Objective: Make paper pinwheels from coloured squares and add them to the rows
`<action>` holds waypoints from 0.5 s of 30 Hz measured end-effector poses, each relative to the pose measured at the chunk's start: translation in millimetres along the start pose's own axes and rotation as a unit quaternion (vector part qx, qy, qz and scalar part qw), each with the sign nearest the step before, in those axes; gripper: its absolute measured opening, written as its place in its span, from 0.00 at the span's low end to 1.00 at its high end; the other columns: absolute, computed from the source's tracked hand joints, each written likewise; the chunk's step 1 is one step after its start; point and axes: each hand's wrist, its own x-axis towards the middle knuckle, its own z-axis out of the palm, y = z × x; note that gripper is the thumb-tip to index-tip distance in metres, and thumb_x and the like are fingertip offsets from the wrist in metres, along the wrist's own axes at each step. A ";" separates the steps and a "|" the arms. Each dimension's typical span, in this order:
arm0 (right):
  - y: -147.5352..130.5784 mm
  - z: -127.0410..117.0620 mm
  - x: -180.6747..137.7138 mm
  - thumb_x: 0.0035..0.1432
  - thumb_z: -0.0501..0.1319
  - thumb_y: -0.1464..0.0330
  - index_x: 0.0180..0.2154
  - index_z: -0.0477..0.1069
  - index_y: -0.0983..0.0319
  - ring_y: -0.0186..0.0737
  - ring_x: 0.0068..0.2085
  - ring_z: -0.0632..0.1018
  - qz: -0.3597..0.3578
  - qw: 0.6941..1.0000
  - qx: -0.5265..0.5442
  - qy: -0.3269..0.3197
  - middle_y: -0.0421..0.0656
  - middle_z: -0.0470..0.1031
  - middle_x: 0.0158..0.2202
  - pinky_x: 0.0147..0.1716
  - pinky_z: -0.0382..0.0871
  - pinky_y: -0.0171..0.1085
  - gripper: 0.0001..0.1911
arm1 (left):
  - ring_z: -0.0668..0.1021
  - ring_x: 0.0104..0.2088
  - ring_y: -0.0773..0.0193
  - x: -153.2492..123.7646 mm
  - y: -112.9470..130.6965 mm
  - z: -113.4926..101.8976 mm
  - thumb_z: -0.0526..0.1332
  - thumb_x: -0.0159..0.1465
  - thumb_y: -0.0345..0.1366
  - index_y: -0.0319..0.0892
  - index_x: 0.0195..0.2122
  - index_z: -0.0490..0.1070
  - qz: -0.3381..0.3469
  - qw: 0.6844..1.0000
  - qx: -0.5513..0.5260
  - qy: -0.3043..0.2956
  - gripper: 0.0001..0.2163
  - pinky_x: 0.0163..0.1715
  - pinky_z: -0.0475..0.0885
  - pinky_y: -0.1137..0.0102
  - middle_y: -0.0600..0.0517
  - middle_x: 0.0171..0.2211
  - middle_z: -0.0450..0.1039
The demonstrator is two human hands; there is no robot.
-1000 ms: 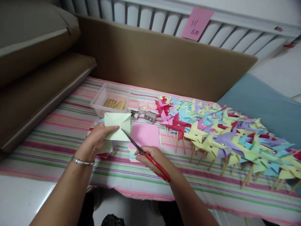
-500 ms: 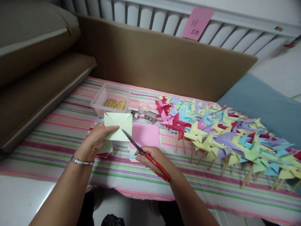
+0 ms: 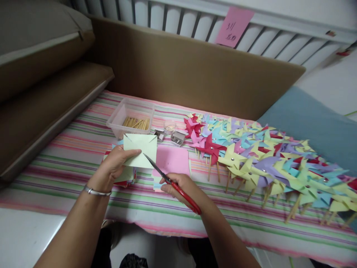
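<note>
Pinched by its left edge, a pale green paper square (image 3: 147,143) is in my left hand (image 3: 118,159), thumb on top. Slits run inward from its two far corners. My right hand (image 3: 181,188) is closed around the red handles of a pair of scissors (image 3: 185,195). The dark blades lie over the square's near right part, with their tip close to its middle. Under my left hand is a stack of coloured paper (image 3: 126,176). Pink paper (image 3: 174,158) tops another stack beneath the scissors.
A clear plastic box (image 3: 114,121) of wooden sticks (image 3: 136,123) stands beyond the paper. Beside it are small boxes of metal fasteners (image 3: 177,138) and a round clear dish (image 3: 169,126). Many paper pinwheels (image 3: 262,167) cover the right side. Brown board (image 3: 189,74) borders the back.
The red scissor handles have drawn closer together, so the blades have closed on the paper. The square and my left hand stay almost in place.
</note>
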 end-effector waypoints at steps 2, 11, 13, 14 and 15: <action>1.4 -0.2 0.5 0.52 0.62 0.59 0.34 0.72 0.63 0.31 0.25 0.65 -0.005 1.000 -0.002 0.000 0.36 0.65 0.23 0.24 0.58 0.30 0.13 | 0.79 0.27 0.59 0.7 -1.2 -0.6 0.72 0.42 0.33 0.35 0.35 0.77 0.001 1.000 0.003 0.003 0.17 0.27 0.74 0.68 0.45 0.31 0.80; 2.1 0.6 1.9 0.52 0.62 0.60 0.32 0.73 0.63 0.31 0.25 0.66 -0.008 1.000 -0.001 0.003 0.37 0.67 0.23 0.24 0.59 0.30 0.12 | 0.79 0.27 0.57 0.6 -0.5 0.4 0.73 0.40 0.31 0.34 0.34 0.77 0.003 1.000 -0.008 0.009 0.18 0.27 0.74 0.67 0.43 0.32 0.80; 4.9 1.0 3.1 0.52 0.63 0.59 0.32 0.74 0.63 0.31 0.25 0.66 -0.012 1.000 -0.001 0.006 0.37 0.67 0.23 0.24 0.59 0.30 0.13 | 0.79 0.27 0.57 0.1 0.2 1.6 0.73 0.39 0.31 0.34 0.35 0.77 0.002 1.000 -0.012 0.010 0.19 0.27 0.74 0.67 0.43 0.32 0.80; 6.6 1.4 3.8 0.52 0.63 0.59 0.32 0.74 0.63 0.31 0.25 0.66 -0.012 1.000 0.000 0.009 0.37 0.67 0.23 0.24 0.59 0.30 0.13 | 0.79 0.27 0.57 -0.1 0.5 2.2 0.73 0.39 0.31 0.34 0.35 0.77 0.000 1.000 -0.014 0.011 0.19 0.27 0.74 0.67 0.43 0.32 0.80; 8.5 1.8 4.7 0.51 0.63 0.58 0.33 0.74 0.63 0.31 0.25 0.67 -0.012 1.000 0.001 0.011 0.37 0.68 0.23 0.24 0.59 0.30 0.14 | 0.79 0.26 0.57 -0.2 0.7 2.6 0.73 0.39 0.31 0.34 0.35 0.77 -0.001 1.000 -0.014 0.011 0.19 0.27 0.74 0.67 0.43 0.32 0.80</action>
